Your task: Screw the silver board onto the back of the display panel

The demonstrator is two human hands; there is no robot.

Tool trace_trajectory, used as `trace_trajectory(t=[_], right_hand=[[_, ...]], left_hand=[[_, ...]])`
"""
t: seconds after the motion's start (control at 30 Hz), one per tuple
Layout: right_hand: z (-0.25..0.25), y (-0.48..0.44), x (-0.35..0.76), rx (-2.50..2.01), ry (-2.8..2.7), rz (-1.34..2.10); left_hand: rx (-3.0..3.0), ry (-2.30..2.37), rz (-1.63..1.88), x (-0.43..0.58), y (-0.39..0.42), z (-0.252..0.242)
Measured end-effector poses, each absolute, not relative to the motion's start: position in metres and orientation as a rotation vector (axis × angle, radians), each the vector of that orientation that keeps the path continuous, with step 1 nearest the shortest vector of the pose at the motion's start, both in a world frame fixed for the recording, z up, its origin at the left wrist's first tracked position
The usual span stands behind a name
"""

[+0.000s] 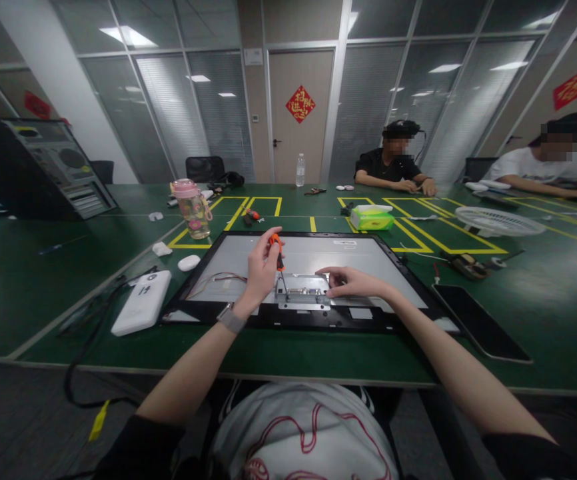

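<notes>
Left hand [261,265] closed round orange-and-black screwdriver [280,260], shaft slanting down toward left end of silver rectangular metal bracket [304,299], long axis sideways, on black-framed grey panel [368,257]; right hand [352,281] part-spread at bracket's right end, contact unclear.

I was in a room that looked like an office used as an electronics workshop. The office showed in the glass partitions [378,20], the blinds [168,107], the plain door [301,157] with its red diamond-shaped paper [300,104] and a black chair [203,167]. The broad green table [558,280], marked with yellow lines [312,225], spoke of bench work: it bore a computer tower [28,167] and, before me, a flat panel [368,257] beneath my orange-and-black screwdriver [280,257].
</notes>
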State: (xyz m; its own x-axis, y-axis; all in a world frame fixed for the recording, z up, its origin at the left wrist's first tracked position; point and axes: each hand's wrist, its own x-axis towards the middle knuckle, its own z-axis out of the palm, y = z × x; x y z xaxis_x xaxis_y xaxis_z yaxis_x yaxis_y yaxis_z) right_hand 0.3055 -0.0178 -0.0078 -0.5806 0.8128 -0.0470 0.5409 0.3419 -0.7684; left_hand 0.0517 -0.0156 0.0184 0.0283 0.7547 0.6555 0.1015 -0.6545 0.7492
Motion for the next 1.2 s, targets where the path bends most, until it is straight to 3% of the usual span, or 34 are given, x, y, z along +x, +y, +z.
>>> trace_trajectory(t=[1.2], right_hand=[[-0.0068,-0.0185,0.3052,-1.205,-2.266,1.095]], left_hand=[[1.882,0.884,1.67,0.0516,-0.0189,0.0197]])
